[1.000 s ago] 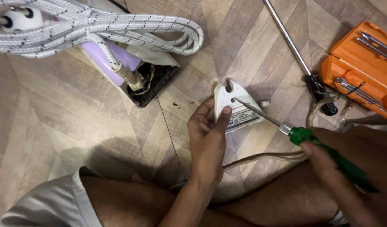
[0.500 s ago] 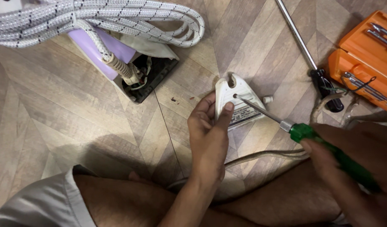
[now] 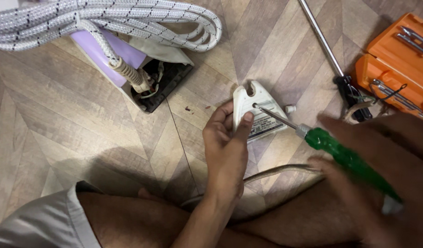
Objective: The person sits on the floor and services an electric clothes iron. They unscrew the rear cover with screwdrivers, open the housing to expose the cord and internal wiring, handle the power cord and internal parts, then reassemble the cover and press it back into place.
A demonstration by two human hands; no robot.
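My left hand (image 3: 226,146) grips a white plastic cover plate (image 3: 259,109) by its left edge, thumb on its face. My right hand (image 3: 386,160), blurred at the right, holds a screwdriver with a green handle (image 3: 347,160). Its metal tip rests on a screw hole near the top of the plate. A purple and white iron (image 3: 128,64) lies at the upper left with its rear end open and wires showing. Its striped fabric cord (image 3: 119,20) is coiled above it.
An orange tool case (image 3: 397,59) with metal bits sits at the upper right. A long metal rod (image 3: 321,39) with a black end lies beside it. A thin cable (image 3: 275,171) crosses the wooden floor near my bare legs. A small white part (image 3: 290,109) lies by the plate.
The view has shifted slightly, so the iron and cord sit a little higher. The screwdriver tip stays on the plate and my left hand keeps its hold.
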